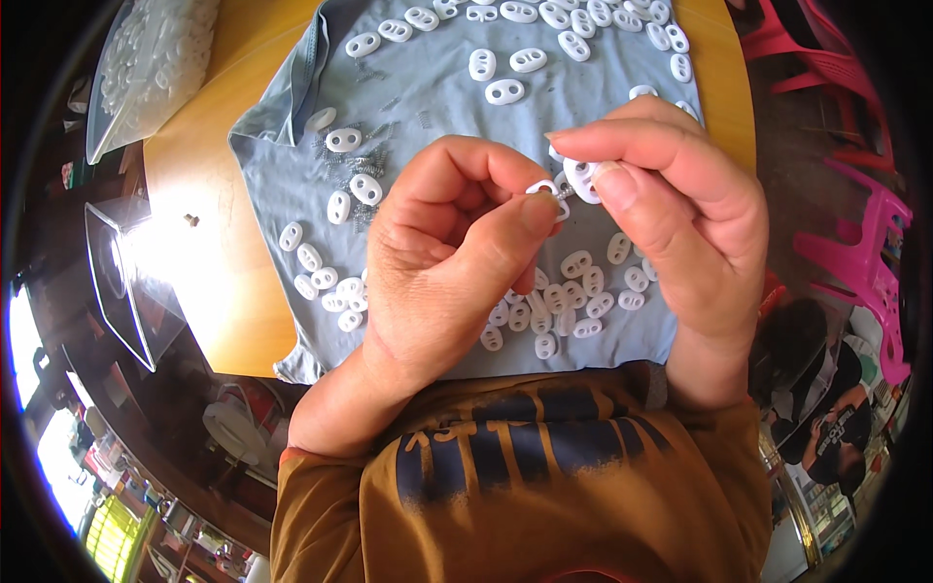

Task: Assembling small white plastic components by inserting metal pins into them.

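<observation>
Both hands are raised over a grey-blue cloth, fingertips nearly meeting. My left hand (466, 228) is closed, pinching a small white plastic cord-lock part (562, 208) between thumb and forefinger. My right hand (671, 185) is also closed, its thumb and forefinger gripping a white oval two-hole cord-lock piece (581, 179). What looks like a tiny metal spring (565, 187) lies between the two parts; I cannot tell whether they touch. Below the hands is a cluster of similar white pieces (556, 297), partly hidden by my left hand. Small metal springs (365, 154) are scattered left of the hands.
The cloth (428, 117) covers much of a yellow wooden table (224, 321). More white pieces (503, 91) lie along its far side. A clear bag of white parts (155, 68) sits at the far left. Pink plastic stools (865, 248) and another person (838, 437) are at right.
</observation>
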Tool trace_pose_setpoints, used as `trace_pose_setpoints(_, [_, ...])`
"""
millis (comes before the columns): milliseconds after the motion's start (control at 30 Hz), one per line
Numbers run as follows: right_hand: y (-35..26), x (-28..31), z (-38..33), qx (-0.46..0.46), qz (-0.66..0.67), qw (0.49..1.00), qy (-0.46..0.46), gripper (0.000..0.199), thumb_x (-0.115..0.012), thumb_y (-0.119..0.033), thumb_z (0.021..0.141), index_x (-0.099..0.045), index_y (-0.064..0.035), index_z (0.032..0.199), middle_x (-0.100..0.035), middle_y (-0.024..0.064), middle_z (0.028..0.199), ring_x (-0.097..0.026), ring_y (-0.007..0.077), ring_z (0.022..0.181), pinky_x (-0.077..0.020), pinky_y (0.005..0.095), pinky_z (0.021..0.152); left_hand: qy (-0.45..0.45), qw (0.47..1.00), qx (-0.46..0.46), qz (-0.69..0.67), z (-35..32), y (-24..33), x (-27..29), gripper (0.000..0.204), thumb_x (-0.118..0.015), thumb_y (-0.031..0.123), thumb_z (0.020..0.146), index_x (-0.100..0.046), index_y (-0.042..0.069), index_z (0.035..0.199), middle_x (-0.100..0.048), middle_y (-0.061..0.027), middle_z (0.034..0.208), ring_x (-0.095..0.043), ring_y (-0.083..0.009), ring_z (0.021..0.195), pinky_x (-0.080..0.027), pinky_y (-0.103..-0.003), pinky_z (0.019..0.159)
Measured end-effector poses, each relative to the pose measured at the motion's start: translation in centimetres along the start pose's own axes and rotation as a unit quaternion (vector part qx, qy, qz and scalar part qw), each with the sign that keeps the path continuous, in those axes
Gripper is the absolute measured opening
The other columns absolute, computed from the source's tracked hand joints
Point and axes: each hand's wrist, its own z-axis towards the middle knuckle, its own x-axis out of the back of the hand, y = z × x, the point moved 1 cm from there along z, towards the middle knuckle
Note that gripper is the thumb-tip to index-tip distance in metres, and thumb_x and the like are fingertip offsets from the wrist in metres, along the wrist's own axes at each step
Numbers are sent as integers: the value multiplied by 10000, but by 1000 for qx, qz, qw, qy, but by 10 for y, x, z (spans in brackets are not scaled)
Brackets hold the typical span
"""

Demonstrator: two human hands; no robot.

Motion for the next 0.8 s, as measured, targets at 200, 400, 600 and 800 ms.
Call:
trace_pose_setpoints(200, [0, -4, -2, -3, 2, 1000, -2, 195, -514, -27, 854, -621, 44, 1001, -550, 33, 829, -426, 56, 660, -329, 188, 572, -26, 999, -19, -19, 1, -5, 1, 105, -578, 16, 847, -529, 3, 939, -595, -51, 794, -520, -66, 594, -440, -190, 517])
trace_pose_setpoints(400, [4, 0, 0, 27, -18, 999, -5, 206, -521, -33, 862, -604, 48, 1032, -564, 42, 859, -459, 56, 700, -347, 174, 597, 4, 999, -44, 11, 1, -5, -3, 129, -577, 56, 845, -529, -3, 949, -601, -91, 788, -503, -109, 519, -399, -202, 454])
trace_pose_setpoints(600, [-1, -8, -6, -69, 117, 989, 55, 238, -529, -17, 867, -557, 48, 1095, -582, 41, 894, -521, 66, 806, -420, 179, 709, -1, 999, -48, 13, 2, -4, -4, 210, -582, 63, 843, -531, -33, 1023, -609, -108, 835, -516, -107, 537, -411, -198, 448])
trace_pose_setpoints(800, [3, -3, -5, -34, 92, 995, -8, 291, -575, 1, 828, -538, 57, 1111, -576, 80, 966, -534, 112, 880, -427, 233, 774, -32, 998, -61, -3, 1, -3, 0, 345, -566, 17, 853, -498, -31, 1188, -618, -109, 911, -550, -109, 603, -463, -203, 517])
